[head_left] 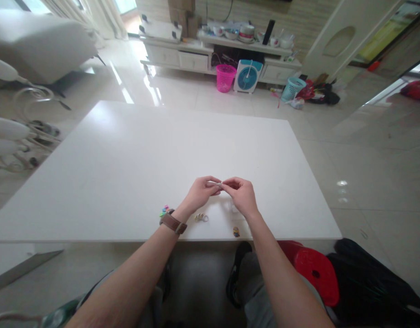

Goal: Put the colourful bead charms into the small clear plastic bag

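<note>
Above the near part of the white table (182,155), my left hand (202,190) and my right hand (243,195) meet with fingertips pinched together. Between them is a small pale ring-like thing (220,186), mostly covered by fingers; its exact kind is hard to make out. Below my left hand lies a short row of small rings (201,217). Small bright-coloured pieces (164,210) sit beside my watch strap, partly hidden by the wrist. A small yellow and blue figure (236,231) lies near the table's front edge. Something clear (234,208) rests beside my right wrist.
A red stool (315,273) stands under the front right edge, beside dark cloth (370,278). White chairs (11,132) are on the left. Across the room are a pink basket (225,78), a blue and white fan (248,76) and a low cabinet (194,61).
</note>
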The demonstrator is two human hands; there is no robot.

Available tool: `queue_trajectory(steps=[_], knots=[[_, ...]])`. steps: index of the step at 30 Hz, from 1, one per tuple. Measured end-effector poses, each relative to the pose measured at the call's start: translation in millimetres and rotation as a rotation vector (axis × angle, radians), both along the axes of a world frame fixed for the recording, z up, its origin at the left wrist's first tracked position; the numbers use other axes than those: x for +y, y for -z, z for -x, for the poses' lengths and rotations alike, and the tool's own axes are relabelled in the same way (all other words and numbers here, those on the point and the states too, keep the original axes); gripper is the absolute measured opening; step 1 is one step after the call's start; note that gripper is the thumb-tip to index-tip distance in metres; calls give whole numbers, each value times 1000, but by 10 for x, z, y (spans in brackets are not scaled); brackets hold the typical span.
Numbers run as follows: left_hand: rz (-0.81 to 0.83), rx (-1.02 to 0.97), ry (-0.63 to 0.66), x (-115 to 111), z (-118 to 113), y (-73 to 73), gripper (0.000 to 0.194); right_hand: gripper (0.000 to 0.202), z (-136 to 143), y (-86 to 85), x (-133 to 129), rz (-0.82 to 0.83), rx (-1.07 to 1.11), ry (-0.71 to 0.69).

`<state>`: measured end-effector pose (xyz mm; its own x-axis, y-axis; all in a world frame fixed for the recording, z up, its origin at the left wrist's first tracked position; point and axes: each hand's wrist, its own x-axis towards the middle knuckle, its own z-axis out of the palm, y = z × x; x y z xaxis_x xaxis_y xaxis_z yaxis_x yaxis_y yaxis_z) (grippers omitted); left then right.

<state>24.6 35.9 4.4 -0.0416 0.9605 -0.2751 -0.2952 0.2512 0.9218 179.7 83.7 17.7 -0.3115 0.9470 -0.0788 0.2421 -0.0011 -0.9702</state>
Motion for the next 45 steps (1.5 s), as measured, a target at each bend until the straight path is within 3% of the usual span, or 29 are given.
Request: queue_trajectory(steps=[11, 21, 30, 36, 45], knots=[[15, 37, -11, -45, 14, -77, 27, 15, 12, 26, -64, -89, -29, -43], [24, 45, 23, -14, 1, -21, 16, 19, 1, 49, -47, -29, 35, -62], [40, 101, 0, -3, -10, -10, 19, 20, 27, -14, -77, -63, -14, -17], [12, 305, -18, -43, -6, -83, 16, 17, -14, 33, -60, -77, -31, 2], [62, 214, -14, -5, -45, -3, 18, 17, -54, 47, -59, -44, -71, -15]])
